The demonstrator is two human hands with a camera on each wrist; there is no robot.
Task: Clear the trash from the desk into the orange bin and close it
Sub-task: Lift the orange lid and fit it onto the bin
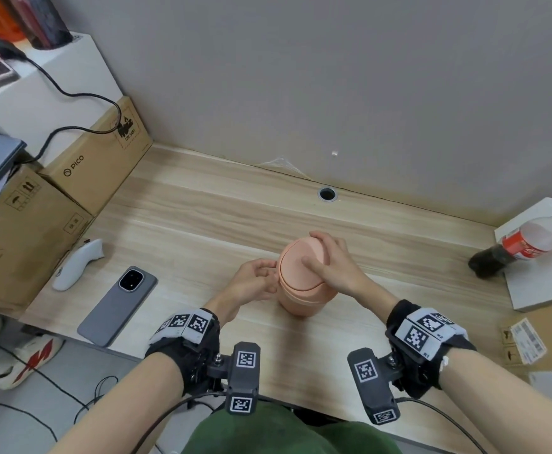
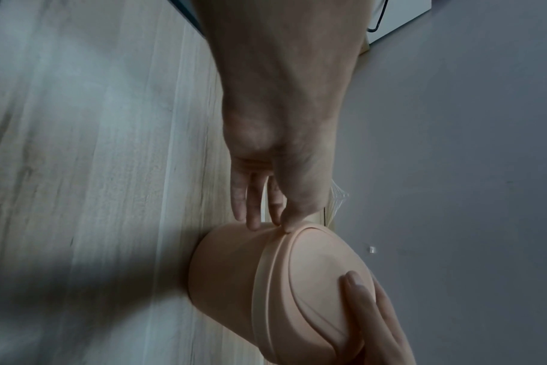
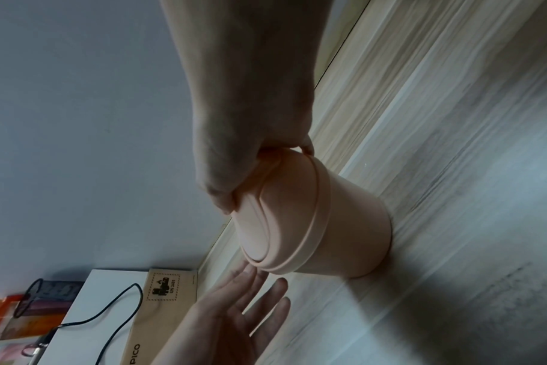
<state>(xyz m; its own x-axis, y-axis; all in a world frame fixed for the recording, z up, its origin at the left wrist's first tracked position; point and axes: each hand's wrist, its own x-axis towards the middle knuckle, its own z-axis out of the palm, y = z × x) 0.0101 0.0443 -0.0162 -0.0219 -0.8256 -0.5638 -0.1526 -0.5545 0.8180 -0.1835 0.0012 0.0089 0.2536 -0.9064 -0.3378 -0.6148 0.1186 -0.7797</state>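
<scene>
The orange bin (image 1: 301, 299) stands upright in the middle of the wooden desk (image 1: 202, 217), with its domed lid (image 1: 292, 267) seated on the rim. My right hand (image 1: 328, 260) lies over the lid, thumb on its top and fingers curled over the far edge. In the right wrist view the right hand (image 3: 259, 160) grips the lid (image 3: 266, 217) of the bin (image 3: 353, 234). My left hand (image 1: 266, 271) is at the bin's left side. Its straight fingers (image 2: 253, 210) touch the bin (image 2: 228, 284) just below the lid (image 2: 322, 279).
A grey phone (image 1: 117, 306) and a white controller (image 1: 75, 263) lie on the desk's left part, beside stacked cardboard boxes (image 1: 98, 158). A cola bottle (image 1: 517, 250) lies on a white box (image 1: 536, 290) at the right. A cable hole (image 1: 327, 194) and clear film (image 1: 281, 162) sit by the wall.
</scene>
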